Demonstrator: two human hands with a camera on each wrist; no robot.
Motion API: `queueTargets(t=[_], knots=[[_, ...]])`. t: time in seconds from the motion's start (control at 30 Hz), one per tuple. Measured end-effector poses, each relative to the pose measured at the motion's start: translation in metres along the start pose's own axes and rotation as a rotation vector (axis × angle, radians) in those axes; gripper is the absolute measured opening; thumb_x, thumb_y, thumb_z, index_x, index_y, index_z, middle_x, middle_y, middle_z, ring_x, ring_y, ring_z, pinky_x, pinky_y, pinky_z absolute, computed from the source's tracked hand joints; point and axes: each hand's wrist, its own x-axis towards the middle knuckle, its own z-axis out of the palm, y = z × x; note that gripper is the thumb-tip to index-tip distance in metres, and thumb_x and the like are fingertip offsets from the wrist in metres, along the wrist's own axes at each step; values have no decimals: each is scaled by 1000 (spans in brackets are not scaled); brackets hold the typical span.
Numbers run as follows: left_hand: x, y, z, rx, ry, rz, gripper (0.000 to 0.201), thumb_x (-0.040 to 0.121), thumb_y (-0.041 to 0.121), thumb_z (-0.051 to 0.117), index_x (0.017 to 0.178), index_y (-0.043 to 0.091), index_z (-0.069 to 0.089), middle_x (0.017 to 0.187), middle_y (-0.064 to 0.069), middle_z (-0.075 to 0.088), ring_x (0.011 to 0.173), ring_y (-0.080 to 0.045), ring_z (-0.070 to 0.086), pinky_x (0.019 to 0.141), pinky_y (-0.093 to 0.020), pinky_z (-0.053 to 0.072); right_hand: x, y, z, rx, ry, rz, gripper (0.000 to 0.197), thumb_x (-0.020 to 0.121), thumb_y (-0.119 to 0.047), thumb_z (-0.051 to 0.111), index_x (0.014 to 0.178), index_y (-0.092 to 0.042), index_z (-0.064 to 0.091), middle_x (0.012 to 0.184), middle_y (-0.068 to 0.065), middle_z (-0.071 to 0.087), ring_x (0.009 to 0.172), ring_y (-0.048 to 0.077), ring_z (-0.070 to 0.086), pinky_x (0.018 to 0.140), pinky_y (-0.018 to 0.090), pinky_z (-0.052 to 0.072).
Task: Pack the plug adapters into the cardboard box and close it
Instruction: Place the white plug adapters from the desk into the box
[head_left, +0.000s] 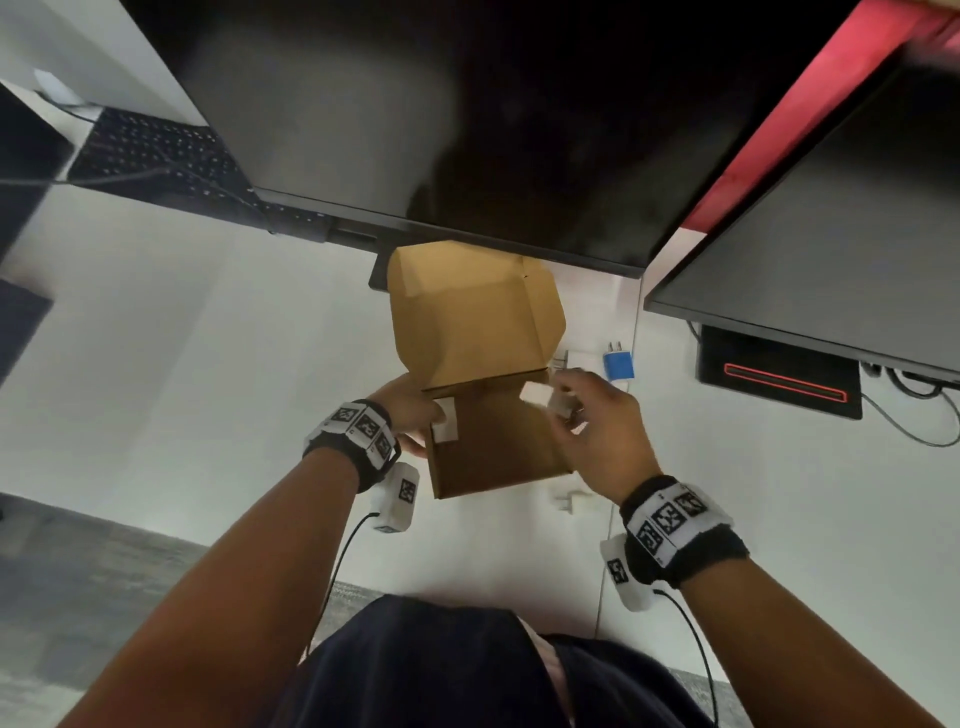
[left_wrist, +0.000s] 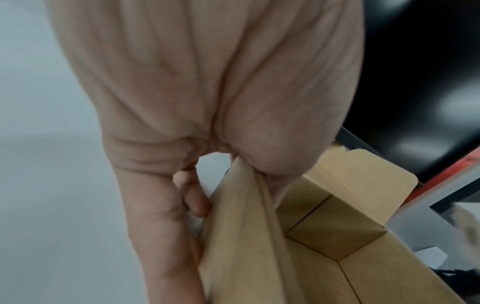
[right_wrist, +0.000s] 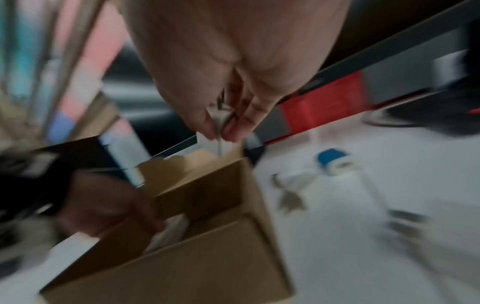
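A white desk carries everything here, with two dark monitors hanging over its far edge beyond both hands; no brand name or writing can be read on them, on the box or on any adapter. The only printing in view is the black-and-white square markers on the wristbands.

The cardboard box sits between the two hands, its lid flap standing up on the side away from the person. The left hand grips the box's left wall, thumb inside and fingers curled against the outside, as the left wrist view shows. Just by that thumb, inside the box, lies a white plug adapter.

The right hand is at the box's right rim, pinching a second white adapter between thumb and fingertips over the opening; the right wrist view is blurred, but the pinch shows.

Beyond the right hand, on the desk, lies a blue adapter with its prongs pointing away, and beside it, closer to the box, a white adapter. Nearer the person than the right hand, a small white piece rests on the desk by the box's corner; what it is cannot be told.
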Motion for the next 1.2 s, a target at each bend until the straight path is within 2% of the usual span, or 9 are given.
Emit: queueTargets(t=[0.07,0.17,0.33,0.53,0.67,0.77,0.9,1.0,1.2], knots=[[0,0,0,-5,6,6,36,98,-3,55,129,13,59,118,-14,72,95,-31,77,72,-45,69,8,-12,27,-54,-133,-66,22,86,-4,66,102,-18,61,96,1,62,82,15,57,75,35,56],[-2,-2,1,4,12,24,32,95,-5,50,118,14,63,110,-12,74,100,-32,78,82,-51,68,14,-15,62,-154,-288,-15,29,89,-9,62,115,-22,62,120,4,57,97,22,61,85,39,56],[-4,-1,1,31,-3,47,29,95,-5,50,108,16,63,110,-12,74,100,-30,78,77,-49,69,4,-15,93,-249,-405,24,21,93,-22,61,112,-16,66,131,5,47,96,31,64,90,46,55],[-2,-3,0,70,-6,45,26,92,9,58,116,19,62,118,-14,74,103,-33,77,77,-56,68,11,-11,91,-207,-383,11,32,90,-20,64,122,-16,66,130,-2,49,104,23,62,93,40,55],[-3,-5,6,69,134,25,44,75,33,79,116,23,66,108,-8,76,94,-29,78,66,-51,69,13,-8,82,-122,-390,-31,45,88,-16,64,132,-21,61,132,-4,52,114,19,56,97,36,52],[0,-7,10,47,199,7,46,78,30,82,120,22,65,112,-8,75,95,-30,77,62,-49,69,12,-9,68,-41,-371,-33,47,90,-13,64,136,-17,59,137,1,59,120,17,57,103,31,47],[5,-9,9,-15,198,-19,52,79,25,87,124,22,62,117,-7,70,97,-30,75,65,-50,69,6,5,23,51,-97,10,27,91,-14,67,117,-15,71,95,-2,74,82,11,67,81,17,54],[9,-10,8,-62,213,-36,56,80,27,89,128,19,63,118,-8,73,99,-30,76,69,-55,69,2,40,-13,-21,104,73,11,89,-13,69,98,-10,75,77,4,71,67,20,64,70,29,56],[13,-8,9,-37,234,-36,50,82,29,88,124,20,62,109,-5,72,91,-25,72,74,-53,68,-13,112,-44,-279,-222,469,34,82,-31,78,113,-18,69,105,5,62,97,24,64,84,29,47]])
